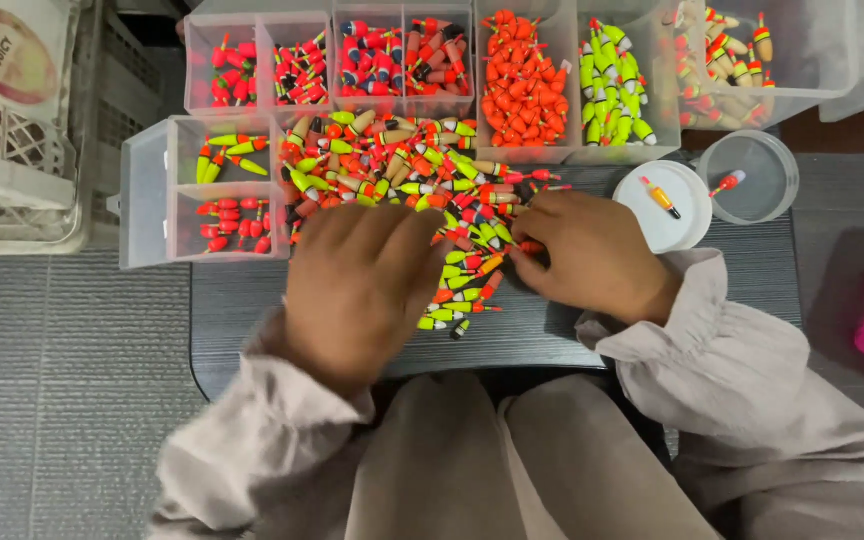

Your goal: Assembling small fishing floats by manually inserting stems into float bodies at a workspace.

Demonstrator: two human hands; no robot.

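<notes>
Loose pile of fishing floats point(422, 190) sits mid-tray on the dark board point(552, 330), between my two hands and spilling toward the front edge. Mixed colours: orange, lime, red, a few tan.

My left hand point(357, 275) lies flat on the pile's left side, fingers together and spread over the floats, pressing rather than gripping. My right hand point(592, 250) is at the pile's right edge, fingertips pinched toward a float; motion blur there, so I can't tell whether it's actually clamped on one.

Risks as I see them:
- A few lime floats point(447, 318) lie near the board's front edge, just above my lap. A sweep of my left palm likely rolls them off.
- The pile touches the open compartment box point(152, 200) on the left. A nudge could push mixed floats into the sorted red and lime cells.
- The back row of clear bins point(552, 90) is full to the brim, orange especially. My sleeve could catch one and tip it.
- The white lid point(667, 215) with one float and the clear round tub point(762, 180) sit just beside my right wrist. The cuff could drag them.
- Floats are round and light, so they probably scatter easily.
</notes>
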